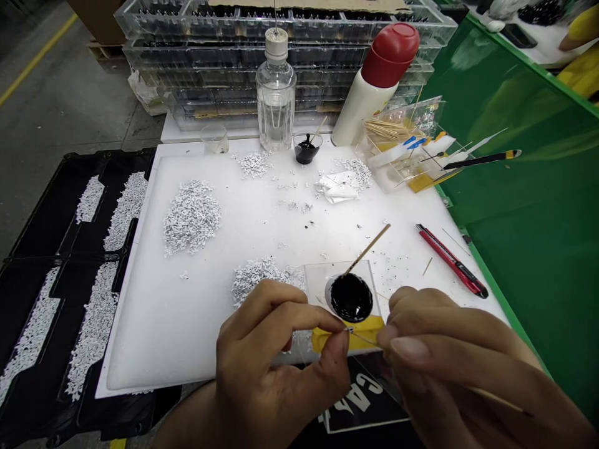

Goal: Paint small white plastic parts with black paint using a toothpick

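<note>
Thumb and forefinger of my left hand pinch a tiny whitish part in front of a cup of black paint. My right hand grips a thin wooden stick, whose tip meets or nearly meets the tiny part. Another stick leans out of the cup. The cup stands on a clear plate with yellow tape at its near side. Behind my left hand lies a pile of small white parts.
Another white pile lies left. A red cutter lies right. At the back stand a bottle, a thermos, a small black cup and a toothpick holder. Black trays of white parts flank the board; a green panel borders the right.
</note>
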Motion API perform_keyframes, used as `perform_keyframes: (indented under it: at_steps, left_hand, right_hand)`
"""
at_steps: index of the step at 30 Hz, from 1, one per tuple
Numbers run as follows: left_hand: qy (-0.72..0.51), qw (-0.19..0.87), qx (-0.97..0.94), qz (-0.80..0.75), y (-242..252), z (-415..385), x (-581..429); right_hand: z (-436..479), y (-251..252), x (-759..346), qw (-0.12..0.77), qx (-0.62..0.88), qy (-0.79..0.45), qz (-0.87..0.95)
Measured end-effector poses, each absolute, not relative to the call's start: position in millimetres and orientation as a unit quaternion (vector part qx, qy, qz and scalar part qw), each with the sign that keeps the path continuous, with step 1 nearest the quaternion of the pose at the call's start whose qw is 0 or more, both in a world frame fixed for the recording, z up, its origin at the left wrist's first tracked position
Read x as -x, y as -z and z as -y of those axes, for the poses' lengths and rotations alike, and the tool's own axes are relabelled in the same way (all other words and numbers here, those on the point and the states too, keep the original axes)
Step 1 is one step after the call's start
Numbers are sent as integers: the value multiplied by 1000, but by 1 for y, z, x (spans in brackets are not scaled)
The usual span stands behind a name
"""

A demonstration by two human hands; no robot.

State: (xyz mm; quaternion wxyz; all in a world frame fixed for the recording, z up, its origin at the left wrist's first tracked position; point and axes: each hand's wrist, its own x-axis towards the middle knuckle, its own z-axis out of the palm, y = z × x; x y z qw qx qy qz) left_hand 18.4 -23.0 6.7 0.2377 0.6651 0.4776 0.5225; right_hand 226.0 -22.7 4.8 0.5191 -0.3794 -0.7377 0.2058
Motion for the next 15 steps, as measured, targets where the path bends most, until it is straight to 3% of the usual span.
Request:
perform_keyframes:
  at_steps: [15]
  left_hand:
    - [-515,236,-669,-480,-6,23,-19]
  right_hand:
    - [25,-6,-226,502,390,-209,743]
